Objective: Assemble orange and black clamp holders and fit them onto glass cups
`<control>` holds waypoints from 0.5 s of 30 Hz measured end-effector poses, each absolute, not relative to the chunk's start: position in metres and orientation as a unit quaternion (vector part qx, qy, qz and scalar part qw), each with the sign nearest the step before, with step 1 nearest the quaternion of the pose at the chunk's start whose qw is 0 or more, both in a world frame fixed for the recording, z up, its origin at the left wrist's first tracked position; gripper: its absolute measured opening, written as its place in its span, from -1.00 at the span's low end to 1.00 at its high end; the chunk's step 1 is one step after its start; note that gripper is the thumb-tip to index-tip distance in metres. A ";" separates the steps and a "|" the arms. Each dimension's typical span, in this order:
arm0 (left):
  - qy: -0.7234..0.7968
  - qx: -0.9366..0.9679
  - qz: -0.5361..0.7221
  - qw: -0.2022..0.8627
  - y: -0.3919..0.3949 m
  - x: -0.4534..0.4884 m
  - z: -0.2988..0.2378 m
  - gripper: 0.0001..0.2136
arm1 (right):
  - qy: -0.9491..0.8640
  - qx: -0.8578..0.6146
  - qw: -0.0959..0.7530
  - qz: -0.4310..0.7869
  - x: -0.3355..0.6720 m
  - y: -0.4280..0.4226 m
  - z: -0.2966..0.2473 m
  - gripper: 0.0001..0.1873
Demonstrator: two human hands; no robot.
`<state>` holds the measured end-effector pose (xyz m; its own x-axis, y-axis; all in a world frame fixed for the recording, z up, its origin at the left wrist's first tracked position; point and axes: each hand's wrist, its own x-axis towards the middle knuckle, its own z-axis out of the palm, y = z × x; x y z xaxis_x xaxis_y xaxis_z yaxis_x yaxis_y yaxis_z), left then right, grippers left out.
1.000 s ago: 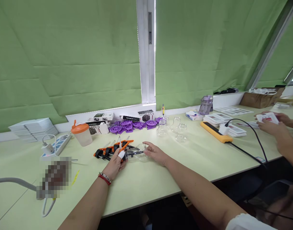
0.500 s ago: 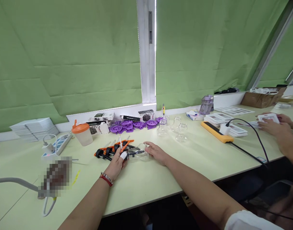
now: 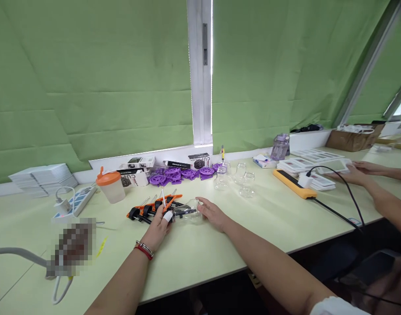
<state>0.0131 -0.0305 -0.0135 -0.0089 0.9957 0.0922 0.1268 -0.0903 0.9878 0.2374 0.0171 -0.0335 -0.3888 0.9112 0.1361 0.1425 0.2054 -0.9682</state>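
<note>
A clear glass bulb (image 3: 188,211) lies on its side on the pale green table (image 3: 259,227), with a black part inside its neck. My right hand (image 3: 213,213) rests against its round end, fingers curled round it. My left hand (image 3: 159,227), with a white finger cot and a red and silver bracelet, pinches the neck end and a thin white stick that points up. An orange rack of black-handled tools (image 3: 151,207) lies just behind my left hand.
Purple plastic wheels (image 3: 182,173), small boxes (image 3: 138,162) and three more glass bulbs (image 3: 240,177) stand behind. An orange-lidded cup (image 3: 110,186) and a power strip (image 3: 74,202) are left. A yellow power strip (image 3: 294,183) with black cable is right, where another person's hands (image 3: 358,173) handle white cards.
My hands stay on the bulb almost unmoved. The other person's hands at right have lowered their white card to the stacks on the table.
</note>
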 end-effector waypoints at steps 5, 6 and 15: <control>0.527 0.534 0.481 0.454 -0.031 0.015 -0.009 -0.45 | -0.745 -0.421 0.427 0.294 0.235 0.008 -0.034 -0.43; 0.525 0.534 0.482 0.455 -0.032 0.015 -0.009 -0.44 | -0.765 -0.417 0.435 0.228 0.235 0.005 -0.034 -0.48; 0.410 0.592 0.495 0.485 -0.032 0.017 -0.015 -0.42 | -0.816 -0.476 0.329 0.019 0.227 -0.003 -0.029 -0.11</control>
<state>0.0170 -0.0317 -0.0155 0.1729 0.9667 0.1884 0.0055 -0.1923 0.9813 0.2274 -0.0029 -0.0291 -0.3309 0.7883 0.5187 0.7633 0.5468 -0.3441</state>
